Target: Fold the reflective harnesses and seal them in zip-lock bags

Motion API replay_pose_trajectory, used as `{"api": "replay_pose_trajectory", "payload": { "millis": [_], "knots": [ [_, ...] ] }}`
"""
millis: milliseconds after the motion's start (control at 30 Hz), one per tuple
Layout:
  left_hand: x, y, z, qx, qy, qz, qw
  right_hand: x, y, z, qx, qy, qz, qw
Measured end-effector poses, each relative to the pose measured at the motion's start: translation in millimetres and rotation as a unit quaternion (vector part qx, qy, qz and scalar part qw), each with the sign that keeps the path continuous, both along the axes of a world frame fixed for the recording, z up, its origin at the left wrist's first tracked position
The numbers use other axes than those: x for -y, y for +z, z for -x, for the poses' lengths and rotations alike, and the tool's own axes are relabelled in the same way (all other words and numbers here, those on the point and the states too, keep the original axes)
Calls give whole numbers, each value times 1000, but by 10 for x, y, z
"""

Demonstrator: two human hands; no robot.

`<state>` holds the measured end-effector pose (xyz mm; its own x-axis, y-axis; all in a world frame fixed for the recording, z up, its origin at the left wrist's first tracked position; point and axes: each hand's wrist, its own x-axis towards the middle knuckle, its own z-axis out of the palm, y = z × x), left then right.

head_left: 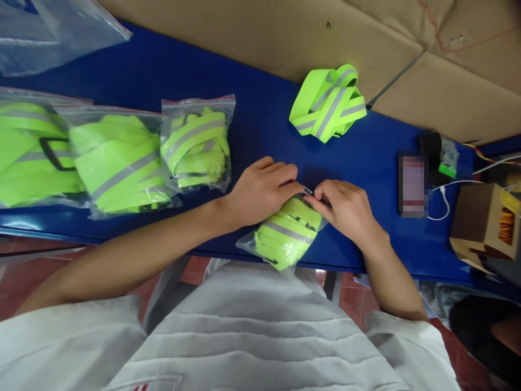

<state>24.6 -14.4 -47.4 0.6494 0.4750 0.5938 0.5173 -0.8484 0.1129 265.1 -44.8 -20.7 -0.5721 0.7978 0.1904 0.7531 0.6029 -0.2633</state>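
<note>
A clear zip bag (249,243) with a folded neon-yellow reflective strap (287,232) inside lies at the table's front edge. Along its upper edge, my left hand (264,190) is closed, thumb and fingers pinching the bag's rim. My right hand (345,209) pinches the same rim from the other side, thumb against bent forefinger. A short stretch of the rim shows between the two hands; my fingers hide the rest. Beyond them, a loose bundle of neon-yellow reflective strap (329,103) rests unbagged against the cardboard.
Several filled zip bags (195,144) line the left of the blue table (260,136). A flat plastic bag (61,35) is at the far left. Cardboard (260,32) borders the back. A phone (412,184), white cable (445,203) and small cardboard box (472,222) are at right.
</note>
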Motion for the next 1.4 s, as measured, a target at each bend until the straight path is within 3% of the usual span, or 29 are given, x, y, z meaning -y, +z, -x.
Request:
{"api": "replay_pose_trajectory", "payload": {
  "millis": [267,733,1000,1200,1400],
  "knots": [
    [-1,-19,0,6,-2,7,1000,-28,146,-121,-28,14,138,990],
    [-9,-48,7,-8,-41,129,991,-8,110,-92,-28,14,89,996],
    [-6,-83,16,-17,-42,116,992,-21,212,-169,-22,4,115,993],
    [8,-41,15,-46,-5,126,991,-27,252,-219,-26,-4,157,987],
    [28,-46,7,-63,12,132,989,-27,240,-211,1,-38,112,993]
  ]
}}
